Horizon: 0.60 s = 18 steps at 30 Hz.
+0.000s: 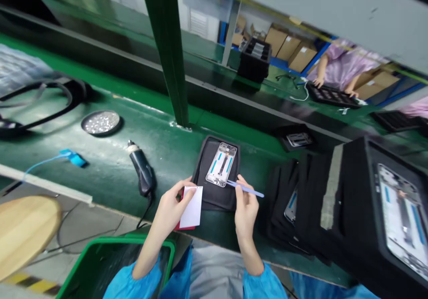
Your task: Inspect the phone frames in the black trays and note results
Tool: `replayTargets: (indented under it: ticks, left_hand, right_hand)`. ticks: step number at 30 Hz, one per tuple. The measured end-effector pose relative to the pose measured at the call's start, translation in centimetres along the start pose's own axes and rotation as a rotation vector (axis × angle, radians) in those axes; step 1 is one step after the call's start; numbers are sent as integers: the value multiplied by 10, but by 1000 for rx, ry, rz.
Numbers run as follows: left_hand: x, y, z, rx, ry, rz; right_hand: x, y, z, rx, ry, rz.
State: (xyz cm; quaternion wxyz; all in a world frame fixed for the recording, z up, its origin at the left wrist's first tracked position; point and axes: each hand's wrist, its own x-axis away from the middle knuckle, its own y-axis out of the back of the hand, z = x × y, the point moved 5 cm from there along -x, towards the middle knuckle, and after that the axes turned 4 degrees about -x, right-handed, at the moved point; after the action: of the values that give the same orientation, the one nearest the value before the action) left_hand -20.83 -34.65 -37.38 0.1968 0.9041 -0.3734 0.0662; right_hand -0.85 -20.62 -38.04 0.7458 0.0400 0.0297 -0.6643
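My left hand (179,203) grips a small white notepad (193,210) with a red cover, thumb on top near its bound edge. In my right hand (246,205) is a pair of light purple tweezers (249,189), fingers pinched round it. The tweezers' tips reach the lower right corner of a silver phone frame (221,165) with blue strips and a dark flex cable. That frame lies face up on a black tray (214,196) between my hands. Whether the tips touch the frame, I cannot tell.
Stacked black trays (310,201) holding more phone frames stand on the right. Left of my hands lie a black electric screwdriver (142,169), a round dish (101,122) of small shiny parts and a blue wrist strap (74,157). A green bin (95,245) sits below; a co-worker (341,67) handles a tray beyond.
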Motion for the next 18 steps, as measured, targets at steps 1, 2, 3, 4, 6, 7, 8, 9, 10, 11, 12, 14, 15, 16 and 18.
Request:
replayTargets:
  ticks: [1, 2, 3, 4, 6, 7, 8, 9, 10, 11, 12, 14, 15, 16, 18]
  left_hand:
    - [-3, 0, 0, 4, 3, 19]
    - [-5, -1, -1, 6, -5, 27]
    - [-6, -1, -2, 9, -13, 30]
    - [-7, -2, -2, 12, -21, 30]
    - [-8, -5, -1, 22, -35, 26]
    - [-8, -7, 1, 29, -42, 25]
    - [-8, -10, 3, 36, -51, 27]
    - [-8, -13, 5, 42, -60, 30]
    - [-8, -15, 8, 46, -71, 33]
    - [-7, -18, 11, 48, -81, 35]
    - [-7, -19, 13, 49, -91, 34]
    - [-7, -21, 17, 47, -113, 37]
    - [-6, -20, 18, 46, -126, 47]
    - [-5, -20, 19, 45, -141, 64]
    - [-2, -18, 19, 47, -187, 109]
  right_hand:
    - [1, -1, -4, -1, -23, -5]
    - [2, -2, -9, 0, -47, -12]
    - [3, -3, -13, 3, -65, -22]
    - [3, -3, -17, 5, -71, -35]
    - [3, -3, -22, 4, -57, -61]
    - [2, -3, -24, -2, -41, -74]
    - [1, -3, -24, -9, -24, -86]
    - [0, -3, -24, -17, -6, -94]
    - [-1, -3, -22, -26, 11, -99]
    - [-2, -3, -20, -37, 28, -102]
    - [-2, -3, -18, -50, 45, -103]
    - [-3, -2, -13, -75, 77, -104]
    - [-2, -2, -11, -88, 91, -100]
    - [-2, -2, -9, -100, 103, -93]
    - [1, -4, -7, -119, 112, -74]
